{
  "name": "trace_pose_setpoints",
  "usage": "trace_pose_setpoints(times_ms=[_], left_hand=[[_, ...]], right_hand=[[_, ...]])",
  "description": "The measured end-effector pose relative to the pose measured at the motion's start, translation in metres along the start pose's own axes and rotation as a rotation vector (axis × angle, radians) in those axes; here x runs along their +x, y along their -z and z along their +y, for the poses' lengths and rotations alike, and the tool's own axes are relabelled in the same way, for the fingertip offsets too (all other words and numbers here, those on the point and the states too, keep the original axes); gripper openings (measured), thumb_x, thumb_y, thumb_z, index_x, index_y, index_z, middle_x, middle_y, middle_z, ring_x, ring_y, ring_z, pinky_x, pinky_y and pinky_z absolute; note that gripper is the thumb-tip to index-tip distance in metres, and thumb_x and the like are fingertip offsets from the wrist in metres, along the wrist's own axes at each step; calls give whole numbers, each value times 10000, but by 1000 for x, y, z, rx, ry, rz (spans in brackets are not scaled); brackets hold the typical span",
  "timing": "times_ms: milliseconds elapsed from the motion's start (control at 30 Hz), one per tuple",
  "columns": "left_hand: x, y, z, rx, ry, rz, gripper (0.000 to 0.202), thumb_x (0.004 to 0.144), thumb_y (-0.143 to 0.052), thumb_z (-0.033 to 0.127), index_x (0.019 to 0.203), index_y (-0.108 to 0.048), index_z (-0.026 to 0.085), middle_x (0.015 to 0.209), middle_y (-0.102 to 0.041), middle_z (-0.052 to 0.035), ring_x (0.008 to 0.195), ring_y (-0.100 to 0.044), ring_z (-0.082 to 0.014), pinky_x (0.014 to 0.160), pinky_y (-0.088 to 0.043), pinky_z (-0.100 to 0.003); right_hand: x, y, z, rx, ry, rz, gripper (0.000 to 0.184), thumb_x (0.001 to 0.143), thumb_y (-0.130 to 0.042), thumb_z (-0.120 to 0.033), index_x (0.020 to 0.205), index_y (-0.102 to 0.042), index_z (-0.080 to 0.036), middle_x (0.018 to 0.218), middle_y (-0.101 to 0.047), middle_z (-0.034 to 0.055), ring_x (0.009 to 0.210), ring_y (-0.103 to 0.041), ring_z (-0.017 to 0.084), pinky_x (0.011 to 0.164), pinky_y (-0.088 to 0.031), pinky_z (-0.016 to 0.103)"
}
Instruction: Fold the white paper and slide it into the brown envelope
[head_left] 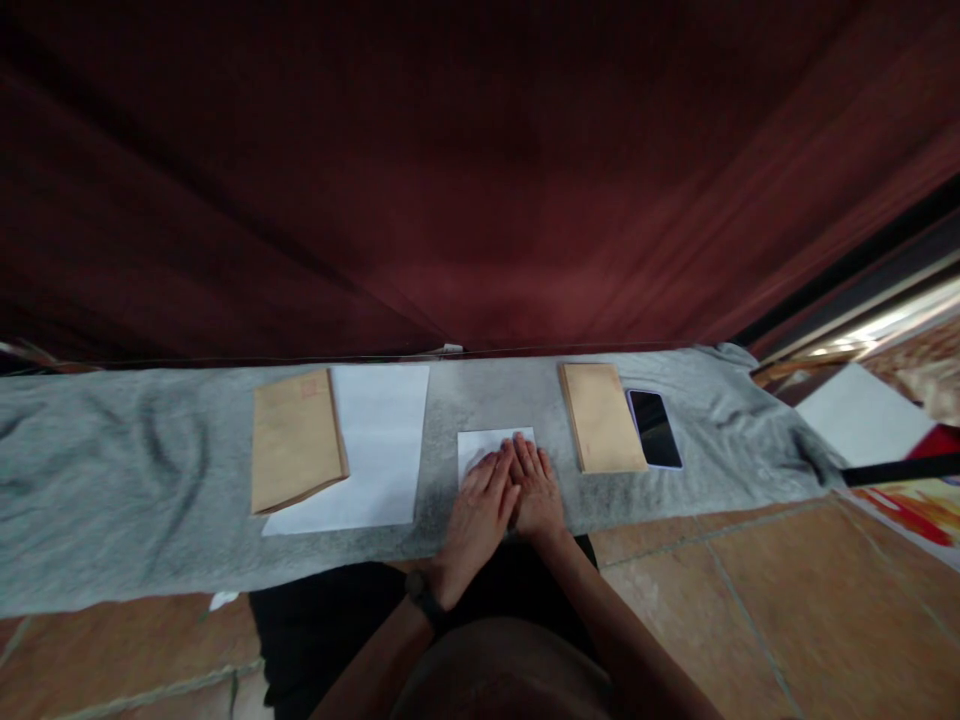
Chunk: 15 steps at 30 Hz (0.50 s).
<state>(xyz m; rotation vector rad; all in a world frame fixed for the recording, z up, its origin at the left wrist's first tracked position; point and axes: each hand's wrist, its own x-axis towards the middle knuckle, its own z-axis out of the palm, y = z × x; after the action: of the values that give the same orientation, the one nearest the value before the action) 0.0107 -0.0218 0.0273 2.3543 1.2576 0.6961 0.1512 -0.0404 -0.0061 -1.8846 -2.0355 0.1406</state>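
Both my hands are down on the small white paper, in the middle of the bench (499, 392), right in front of me. My left hand (481, 497) and my right hand (538, 490) lie flat, fingers stretched out, meeting and partly overlapping; neither grips anything. Palms down like this, I'd say the point is to press the small white paper (471, 446) level and stop it sliding on the grey cloth.

Over to my left, a brown stack (295, 440) sits askew on a large white sheet (384, 440), perhaps weighing it down. Over to my right, another brown stack (602, 415) lies with a phone (656, 430) just beside it, screen dark. Spread to either side, they seem set that way to leave me working room between.

Now, what I can't make out: my hands cover the lower part of the small paper, so whether it's folded or several layers thick, I can't tell. My right thumb is out of sight too. The large sheet's left part disappears under its stack, and the red mark up there is too faint to read. Whether phone and stack touch, I can't say.
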Motion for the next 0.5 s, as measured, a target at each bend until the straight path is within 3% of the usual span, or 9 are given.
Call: trace_pose_setpoints(times_ms=[67, 133, 300, 500], left_hand=[[8, -10, 0, 52, -54, -63, 571, 1039, -389, 382, 1551, -358, 131, 1581, -429, -142, 1483, -365, -267, 1212, -327, -476], [12, -17, -4, 124, -54, -101, 602, 1049, -349, 409, 1569, -311, 106, 1613, -370, -153, 1521, -289, -259, 1243, -267, -485], [10, -23, -21, 252, 2, -100, 604, 1052, -309, 390, 1561, -315, 63, 1624, -332, -175, 1542, -223, -265, 1255, -238, -484], [12, -25, -22, 315, 85, -38, 606, 1024, -354, 340, 1552, -318, 44, 1629, -310, -191, 1537, -234, -285, 1246, -248, -499]], right_hand=[[-1, -1, 1, -9, 9, -10, 627, 959, -433, -184, 1578, -336, -155, 1647, -281, 133, 1521, -283, 291, 1223, -258, 513], [-1, -3, 1, -10, -3, -2, 610, 963, -423, -173, 1570, -357, -163, 1638, -310, 126, 1516, -297, 281, 1226, -249, 504], [5, -4, 4, 23, -76, 28, 533, 1025, -348, -214, 1553, -389, -156, 1607, -386, 112, 1497, -340, 245, 1230, -245, 471], [13, -2, 17, 28, -133, 71, 516, 1044, -339, -260, 1538, -412, -131, 1589, -411, 131, 1486, -360, 272, 1220, -252, 501]])
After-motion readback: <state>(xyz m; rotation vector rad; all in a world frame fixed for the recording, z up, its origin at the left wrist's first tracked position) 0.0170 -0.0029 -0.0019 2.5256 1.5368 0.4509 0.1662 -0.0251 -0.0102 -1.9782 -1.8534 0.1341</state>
